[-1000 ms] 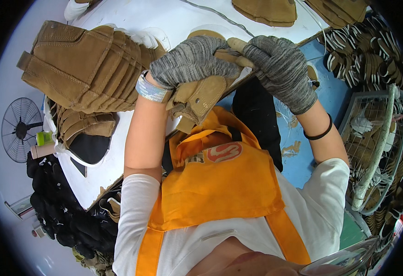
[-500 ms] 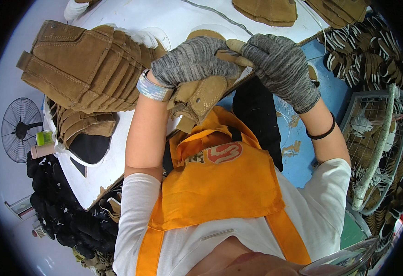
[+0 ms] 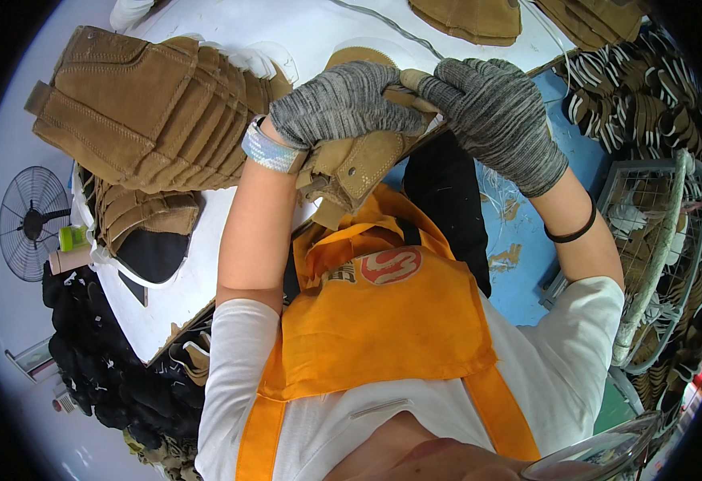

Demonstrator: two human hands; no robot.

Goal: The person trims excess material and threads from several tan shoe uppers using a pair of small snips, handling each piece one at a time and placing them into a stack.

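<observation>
Above the table's near edge, a brown suede shoe upper [image 3: 359, 170] with stitched seams and a small metal stud hangs from my hands. My left hand [image 3: 343, 104], in a grey knitted glove, is closed around its upper part. My right hand [image 3: 497, 120], gloved the same way, is closed at the right end of the piece, its tan-covered fingertips pinching near the edge. The gloves hide much of the upper, and the exact grip of the right fingertips is partly hidden. To the left of my left hand leans a thick stack of brown suede uppers [image 3: 126, 104].
The white table [image 3: 138, 317] carries more brown pieces [image 3: 475, 20] at the far side and a grey cable [image 3: 391, 26]. A wire basket [image 3: 647, 240] stands on the right, near piled brown-and-white shoe parts [image 3: 631, 96]. Black items [image 3: 102, 353] and a fan [image 3: 34, 216] are at left.
My right hand and forearm have shifted slightly to the right, and my left hand has moved a touch the same way. Both keep hold of the shoe upper.
</observation>
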